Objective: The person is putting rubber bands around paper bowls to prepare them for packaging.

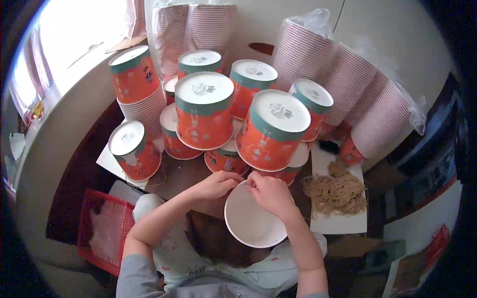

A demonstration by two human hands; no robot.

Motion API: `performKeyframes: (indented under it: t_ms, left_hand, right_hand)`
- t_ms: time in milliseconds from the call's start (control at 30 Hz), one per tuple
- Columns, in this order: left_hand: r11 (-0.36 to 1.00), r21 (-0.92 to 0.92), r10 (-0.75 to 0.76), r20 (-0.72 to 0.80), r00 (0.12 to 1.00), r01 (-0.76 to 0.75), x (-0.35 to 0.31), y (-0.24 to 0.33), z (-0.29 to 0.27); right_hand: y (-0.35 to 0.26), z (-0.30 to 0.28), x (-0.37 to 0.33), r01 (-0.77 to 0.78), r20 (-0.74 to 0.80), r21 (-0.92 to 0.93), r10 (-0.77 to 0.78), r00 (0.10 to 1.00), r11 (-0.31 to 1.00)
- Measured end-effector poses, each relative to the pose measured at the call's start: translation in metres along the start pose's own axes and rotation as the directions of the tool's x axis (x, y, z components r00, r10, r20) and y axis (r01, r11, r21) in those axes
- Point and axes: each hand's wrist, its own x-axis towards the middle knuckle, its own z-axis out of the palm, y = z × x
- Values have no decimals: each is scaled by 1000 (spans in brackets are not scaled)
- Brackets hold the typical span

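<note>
The left hand and right hand nearly meet at the far rim of the white bucket over the lap, the right overlapping its upturned mouth, their grip unclear from here.

So this dark brown tabletop is carrying loads of upside-down orange-and-green paper buckets, some sitting on others. Over on the right, a flat white rectangular board is lying there, holding a messy heap of tan string.
</note>
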Motion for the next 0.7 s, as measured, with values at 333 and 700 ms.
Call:
performKeyframes:
  t_ms: [333,700]
  left_hand:
    - [996,-52,-72,-3,997,72,-1,-1,1]
    - [998,44,47,-21,999,-46,3,-12,1]
  right_hand:
    - [5,8,4,29,-95,36,-26,995,999]
    - [5,8,2,75,-132,6,-73,988,997]
